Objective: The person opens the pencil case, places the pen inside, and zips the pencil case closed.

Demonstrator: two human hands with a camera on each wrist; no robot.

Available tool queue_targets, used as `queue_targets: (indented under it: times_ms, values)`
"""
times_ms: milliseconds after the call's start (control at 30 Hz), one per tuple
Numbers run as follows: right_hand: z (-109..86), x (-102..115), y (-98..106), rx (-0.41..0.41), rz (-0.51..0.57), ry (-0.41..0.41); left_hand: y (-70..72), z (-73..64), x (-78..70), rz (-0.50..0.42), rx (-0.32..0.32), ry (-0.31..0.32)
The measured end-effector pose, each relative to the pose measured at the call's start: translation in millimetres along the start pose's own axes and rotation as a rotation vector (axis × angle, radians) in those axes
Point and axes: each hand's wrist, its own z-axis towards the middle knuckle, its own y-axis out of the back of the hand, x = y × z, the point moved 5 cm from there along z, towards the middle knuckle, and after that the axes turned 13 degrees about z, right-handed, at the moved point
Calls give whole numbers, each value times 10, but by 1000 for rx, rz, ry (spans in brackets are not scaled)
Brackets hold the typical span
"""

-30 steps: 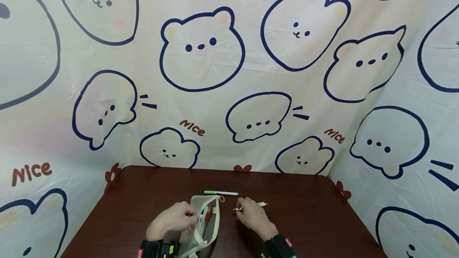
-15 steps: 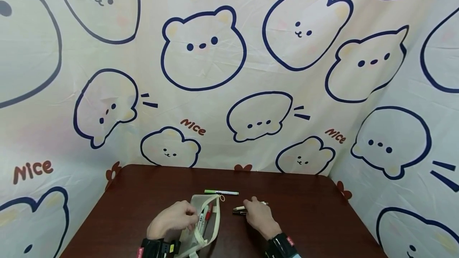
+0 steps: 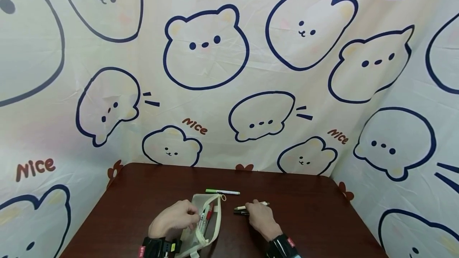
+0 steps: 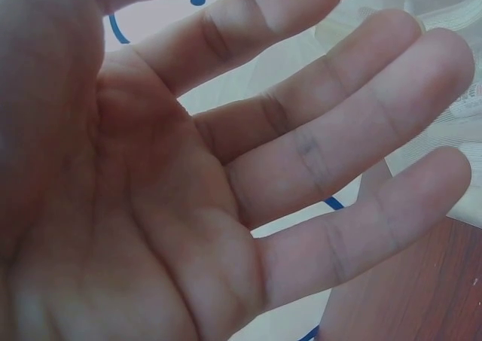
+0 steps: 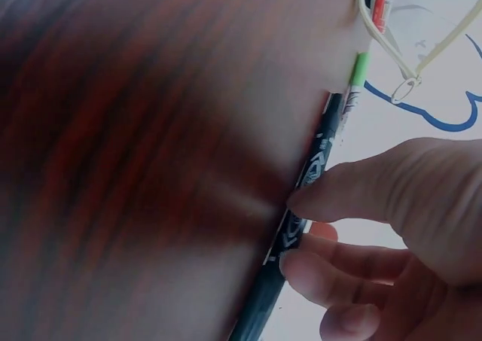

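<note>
My left hand [image 3: 178, 217] is at the left side of an unzipped pale mesh pencil pouch [image 3: 217, 226]. In the left wrist view its fingers are loosely extended, tips overlapping the mesh. Inside the pouch lie a red marker [image 3: 209, 212] and other pens. To the right, my right hand [image 3: 261, 216] pinches a black marker [image 5: 260, 299] at its middle, thumb on one side and fingertips on the other; the marker lies close along the tabletop. A white pen [image 3: 264, 203] lies just beyond it, partly hidden by the hand.
A green-capped white marker [image 3: 222, 192] lies behind the pouch on the dark brown table [image 3: 305, 210]. A cloth curtain [image 3: 211, 67] with bear drawings hangs around the back and sides. Each wrist wears a black strapped device.
My right hand has moved a little to the right along the pens, uncovering the left ends of the black marker and white pen. The left hand and pouch stay put.
</note>
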Motion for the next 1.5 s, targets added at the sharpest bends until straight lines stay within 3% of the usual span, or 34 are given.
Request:
queue_targets:
  times_ms: [400,600,833,1200,1500]
  values:
    - [-41,26,72,-30,-55,24,-7,6,0,24,-6,-11]
    - [-54,51,131,-40,20,45,-10,2,9,21,-7,-4]
    - [-39,27,121,-19,215,24,-15,-10,12,7,-2,-1]
    - [-29,34,99,54,642,-48,0,7,-2,2,-7,-13]
    - [-24,89,46,121,830,-44,5,13,-3,0,-7,-9]
